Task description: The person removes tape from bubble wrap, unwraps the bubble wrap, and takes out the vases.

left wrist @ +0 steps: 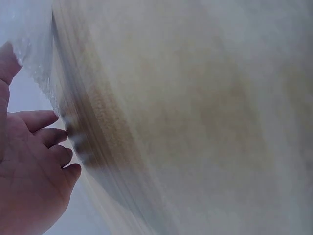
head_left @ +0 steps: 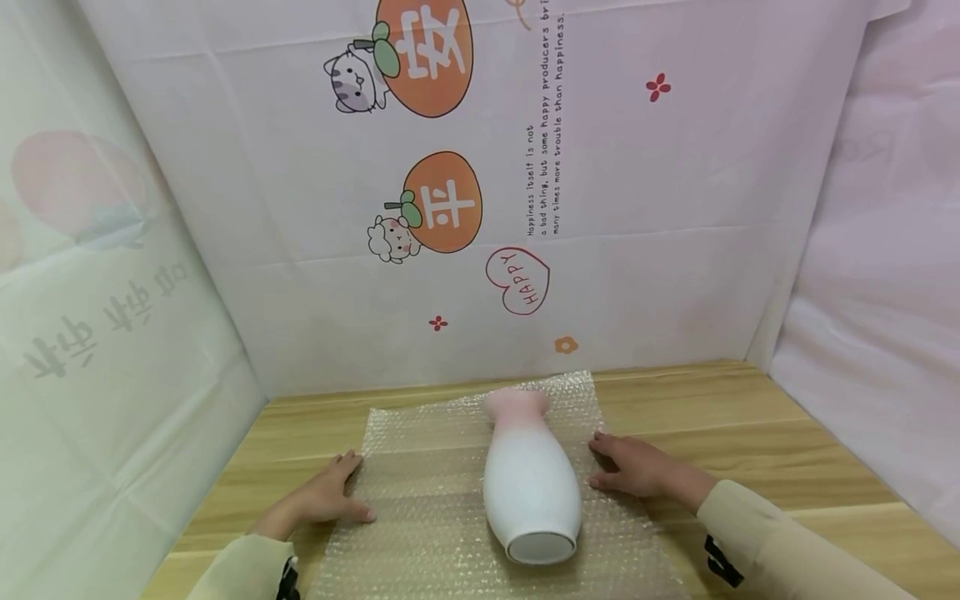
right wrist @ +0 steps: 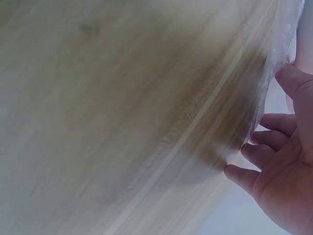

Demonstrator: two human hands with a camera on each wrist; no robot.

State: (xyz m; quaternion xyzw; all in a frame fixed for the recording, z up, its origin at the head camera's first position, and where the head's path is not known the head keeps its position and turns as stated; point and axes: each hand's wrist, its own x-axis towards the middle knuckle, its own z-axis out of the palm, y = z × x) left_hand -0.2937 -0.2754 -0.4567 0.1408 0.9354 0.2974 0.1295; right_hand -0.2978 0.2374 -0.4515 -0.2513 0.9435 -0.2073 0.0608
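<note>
A vase, pink at the neck and white over the body, lies on its side on a sheet of bubble wrap. Its base faces me and its mouth points to the back wall. Along the sheet's left edge, my left hand rests with fingers spread, the thumb lying over the wrap. In the left wrist view its fingertips meet the tabletop. My right hand is at the sheet's right edge beside the vase, thumb and fingers apart. Its fingertips touch the wrap's border in the right wrist view.
The wood-grain table shows around the sheet. A white printed cloth hangs behind it. More cloth encloses the left side and the right side.
</note>
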